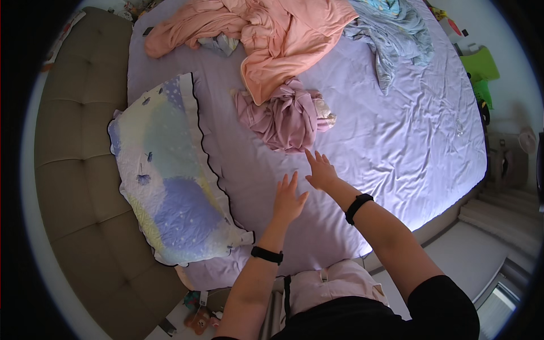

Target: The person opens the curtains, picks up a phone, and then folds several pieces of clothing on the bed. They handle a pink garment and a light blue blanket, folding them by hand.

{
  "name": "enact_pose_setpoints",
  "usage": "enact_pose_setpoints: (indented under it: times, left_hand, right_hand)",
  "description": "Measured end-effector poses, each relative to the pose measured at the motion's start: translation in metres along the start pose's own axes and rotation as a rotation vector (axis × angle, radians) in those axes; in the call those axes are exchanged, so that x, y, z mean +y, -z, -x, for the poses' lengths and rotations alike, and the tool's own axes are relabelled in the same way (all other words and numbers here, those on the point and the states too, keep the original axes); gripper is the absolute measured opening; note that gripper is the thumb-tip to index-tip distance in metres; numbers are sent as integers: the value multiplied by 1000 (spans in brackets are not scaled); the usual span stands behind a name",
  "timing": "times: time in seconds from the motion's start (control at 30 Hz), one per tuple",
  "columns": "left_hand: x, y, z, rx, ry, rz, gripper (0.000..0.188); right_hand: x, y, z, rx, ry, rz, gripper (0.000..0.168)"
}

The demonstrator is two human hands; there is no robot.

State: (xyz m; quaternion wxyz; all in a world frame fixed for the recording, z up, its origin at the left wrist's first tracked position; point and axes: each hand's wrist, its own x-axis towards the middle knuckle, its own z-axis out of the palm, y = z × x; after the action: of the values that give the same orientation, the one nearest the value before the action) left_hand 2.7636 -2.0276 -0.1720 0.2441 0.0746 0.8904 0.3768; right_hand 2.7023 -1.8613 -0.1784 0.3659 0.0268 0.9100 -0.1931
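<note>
Both of my hands reach out over a bed with a wrinkled lavender sheet (348,114). My left hand (290,199) has its fingers spread and holds nothing. Farther forward, my right hand (321,170) is also empty, its fingertips close to the lower edge of a crumpled mauve cloth (293,119); whether they touch it I cannot tell. A peach blanket (280,42) lies bunched beyond, one corner against the mauve cloth. To the left rests a pillow in a patterned, dark-edged pillowcase (170,170).
A tufted brown headboard (80,182) runs along the left. Crumpled grey-blue bedding (395,38) lies at the far right of the bed. A green plastic object (480,66) stands past the right edge. A brown plush toy (197,321) sits near the lower left.
</note>
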Motion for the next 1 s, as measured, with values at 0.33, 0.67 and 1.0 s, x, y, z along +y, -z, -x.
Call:
enact_pose_setpoints:
  times: [0.33,0.67,1.0]
  left_hand:
    - [-11,-3,-6,17,10,43,73]
    - [-40,-3,9,168,572,873,49]
    - [-5,16,97,57,504,1162,41]
  right_hand:
    - [3,-19,-62,100,16,-99,75]
    - [-32,-29,54,87,684,-326,29]
    - [-49,-46,200,-660,892,-184,29]
